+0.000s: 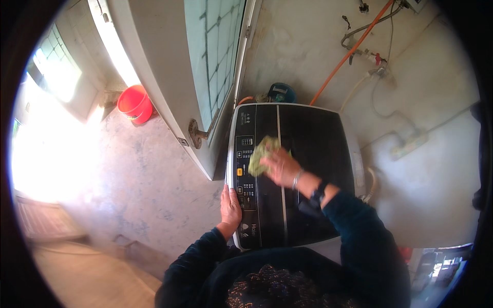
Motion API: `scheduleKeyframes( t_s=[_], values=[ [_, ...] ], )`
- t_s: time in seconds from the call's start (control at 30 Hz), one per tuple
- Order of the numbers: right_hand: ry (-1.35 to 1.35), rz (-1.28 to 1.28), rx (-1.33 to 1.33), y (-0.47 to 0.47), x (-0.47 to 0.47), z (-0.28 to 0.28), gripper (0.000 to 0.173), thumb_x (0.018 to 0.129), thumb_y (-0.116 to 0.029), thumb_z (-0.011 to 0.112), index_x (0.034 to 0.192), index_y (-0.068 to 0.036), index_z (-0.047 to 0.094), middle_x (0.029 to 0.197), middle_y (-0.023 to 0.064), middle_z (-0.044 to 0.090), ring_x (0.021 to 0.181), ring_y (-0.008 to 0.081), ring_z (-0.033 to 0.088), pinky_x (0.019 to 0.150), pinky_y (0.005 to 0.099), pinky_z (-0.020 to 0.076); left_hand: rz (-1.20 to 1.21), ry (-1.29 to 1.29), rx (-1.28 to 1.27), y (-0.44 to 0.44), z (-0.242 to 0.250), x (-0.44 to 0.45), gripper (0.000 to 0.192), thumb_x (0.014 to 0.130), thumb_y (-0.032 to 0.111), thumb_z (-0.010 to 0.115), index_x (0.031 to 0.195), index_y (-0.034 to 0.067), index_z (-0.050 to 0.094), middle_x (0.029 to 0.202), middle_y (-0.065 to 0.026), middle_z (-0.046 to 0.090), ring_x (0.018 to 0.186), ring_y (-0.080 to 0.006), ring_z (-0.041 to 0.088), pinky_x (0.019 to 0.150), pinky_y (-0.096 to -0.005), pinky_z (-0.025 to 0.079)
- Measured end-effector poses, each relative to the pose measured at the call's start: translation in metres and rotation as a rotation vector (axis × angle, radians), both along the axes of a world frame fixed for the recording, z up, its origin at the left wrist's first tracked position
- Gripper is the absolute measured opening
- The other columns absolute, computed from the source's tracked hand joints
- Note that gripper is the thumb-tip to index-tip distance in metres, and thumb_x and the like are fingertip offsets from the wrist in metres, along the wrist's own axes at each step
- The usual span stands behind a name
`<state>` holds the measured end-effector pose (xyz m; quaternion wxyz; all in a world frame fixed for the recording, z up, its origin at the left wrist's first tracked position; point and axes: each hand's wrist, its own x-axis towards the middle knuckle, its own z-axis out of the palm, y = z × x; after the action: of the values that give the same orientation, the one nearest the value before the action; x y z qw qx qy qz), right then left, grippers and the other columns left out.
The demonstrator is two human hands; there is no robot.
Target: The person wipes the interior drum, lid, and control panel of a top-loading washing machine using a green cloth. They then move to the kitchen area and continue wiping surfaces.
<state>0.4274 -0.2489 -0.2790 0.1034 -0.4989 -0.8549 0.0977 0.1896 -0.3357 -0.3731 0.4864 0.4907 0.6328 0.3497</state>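
Observation:
A Haier top-loading washing machine (316,154) with a dark lid and a white rim stands before me. My right hand (284,166) presses a crumpled yellow-green cloth (262,156) onto its top, at the seam between the lid and the control panel (246,200). The cloth covers part of the panel's inner side. An orange button (239,172) shows just left of it. My left hand (230,210) lies flat along the machine's left edge, beside the panel, with nothing in it. A bracelet and a dark watch band are on my right wrist.
A door (169,77) with a patterned glass pane and lever handle stands close to the machine's left side. Behind the machine are a blue-green gas cylinder (282,92) and an orange hose (346,57). A red bucket (134,106) sits on the concrete floor (154,173).

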Motion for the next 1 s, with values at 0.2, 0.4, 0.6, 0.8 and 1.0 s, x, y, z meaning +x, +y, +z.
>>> scheduleKeyframes(
  t_s=[0.2,0.4,0.6,0.8,1.0],
  values=[
    [-0.006,-0.17,0.057,0.105,0.006,-0.019,0.038,0.093,-0.032,0.067,0.124,-0.012,0.058,0.138,0.0156,0.055,0.144,0.0374,0.037,0.116,0.0533,0.029,-0.017,0.073,0.002,0.006,0.015,0.001,0.063,0.109,0.043,0.033,0.148,-0.006,0.038,0.146,-0.0308,0.047,0.136,-0.0451,0.044,0.114,-0.0441,0.035],
    [-0.049,-0.504,0.086,0.129,-0.026,-0.01,0.04,0.091,-0.034,0.068,0.123,-0.011,0.062,0.138,0.0221,0.055,0.139,0.0409,0.042,0.11,0.0518,0.0347,-0.044,0.026,-0.018,0.005,0.013,0.0,0.065,0.109,0.046,0.032,0.149,-0.004,0.037,0.144,-0.0315,0.049,0.135,-0.0458,0.046,0.112,-0.0448,0.037],
    [-0.049,-0.07,-0.014,-0.014,-0.059,-0.005,0.043,0.087,-0.034,0.073,0.122,-0.014,0.062,0.149,0.0234,0.047,0.142,0.0393,0.04,0.118,0.0508,0.0303,-0.021,0.049,-0.026,0.008,0.001,0.0,0.069,0.108,0.051,0.03,0.15,-0.002,0.038,0.143,-0.0301,0.051,0.134,-0.0455,0.047,0.112,-0.0443,0.037],
    [-0.029,0.165,-0.155,-0.192,-0.042,0.007,0.036,0.091,-0.025,0.066,0.125,-0.014,0.06,0.149,0.0234,0.047,0.149,0.0345,0.032,0.118,0.0512,0.03,-0.073,0.032,-0.027,0.009,-0.004,-0.004,0.071,0.107,0.054,0.031,0.152,-0.001,0.036,0.146,-0.03,0.048,0.136,-0.0451,0.045,0.112,-0.0448,0.037],
    [0.074,-0.14,-0.051,-0.219,0.001,0.036,0.042,0.079,-0.014,0.073,0.12,-0.015,0.064,0.132,0.0204,0.057,0.133,0.0369,0.047,0.106,0.0506,0.0425,-0.101,0.246,0.07,0.062,-0.001,-0.001,0.07,0.106,0.048,0.037,0.153,-0.005,0.03,0.151,-0.0341,0.038,0.141,-0.0473,0.036,0.117,-0.0457,0.031]
  ],
)
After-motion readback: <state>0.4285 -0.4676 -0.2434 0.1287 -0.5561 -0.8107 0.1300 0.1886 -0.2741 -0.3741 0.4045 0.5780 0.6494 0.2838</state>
